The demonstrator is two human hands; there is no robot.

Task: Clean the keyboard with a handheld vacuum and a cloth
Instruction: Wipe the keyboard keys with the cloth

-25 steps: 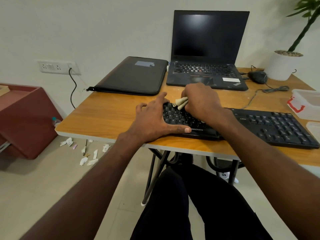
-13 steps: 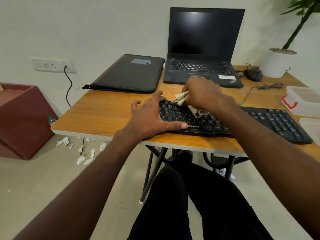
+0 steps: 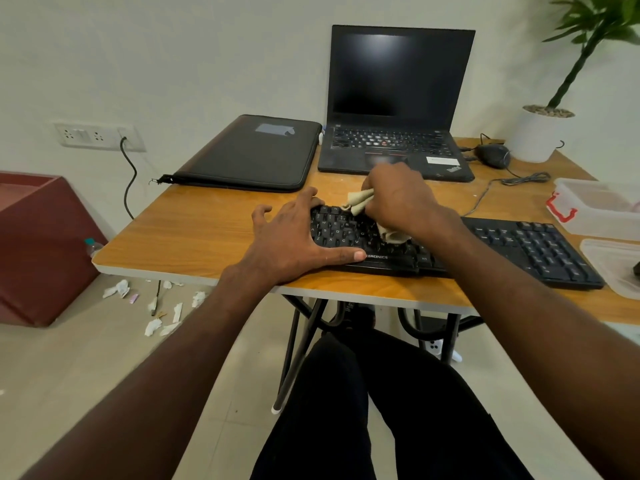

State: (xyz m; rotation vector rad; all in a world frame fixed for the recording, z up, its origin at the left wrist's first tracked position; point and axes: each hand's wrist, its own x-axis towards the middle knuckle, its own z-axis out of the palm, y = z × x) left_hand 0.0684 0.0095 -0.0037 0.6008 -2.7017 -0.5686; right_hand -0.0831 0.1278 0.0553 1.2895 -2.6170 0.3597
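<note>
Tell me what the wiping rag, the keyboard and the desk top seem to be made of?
The cloth looks like soft beige woven fabric: it bunches into limp folds. The keyboard looks like matte black plastic with printed white legends. The table shows an orange wood grain with a pale edge band, probably laminate rather than solid wood.

Both forearms bare, no sleeves in view. Left hand (image 3: 292,239) and right hand (image 3: 398,199) bare: no gloves, rings, watch or bands seen. Legs (image 3: 381,410) in plain black trousers, no markings. Feet hidden under table.
</note>
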